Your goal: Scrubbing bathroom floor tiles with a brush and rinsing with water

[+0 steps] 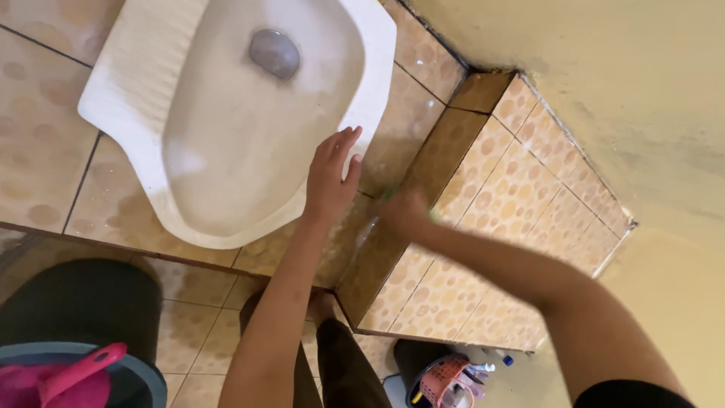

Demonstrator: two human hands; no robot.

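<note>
The right forearm point(529, 272) fills the lower right, nearest the lens, bare and slanting up-left from a black sleeve point(630, 394). Its right hand point(404, 215) is motion-blurred against the vertical tiled face of the step; a thin green object point(387, 194) shows at the fingers, and I cannot tell whether they are clamped on it or what it is.

The largest thing beyond is the white glazed ceramic squat toilet pan point(226, 113), a smooth rounded basin with ribbed foot rests along its rims. Its long axis runs from lower left to upper right, with the grey drain hole point(274, 53) towards the top. The left hand point(330, 181) rests flat on the pan's right rim, fingers straight and slightly apart, holding nothing.

The raised platform around the pan and the tiled low wall point(498, 189) to the right are covered in glossy beige tiles with orange spots, wet-looking by the hands. A plain cream plaster wall point(604, 68) rises at upper right.

Lower left sits a dark grey plastic bucket point(143, 370) with a pink plastic dipper point(75, 374). At the bottom edge stands 1 small pink perforated basket point(445, 378) of toiletries.
</note>
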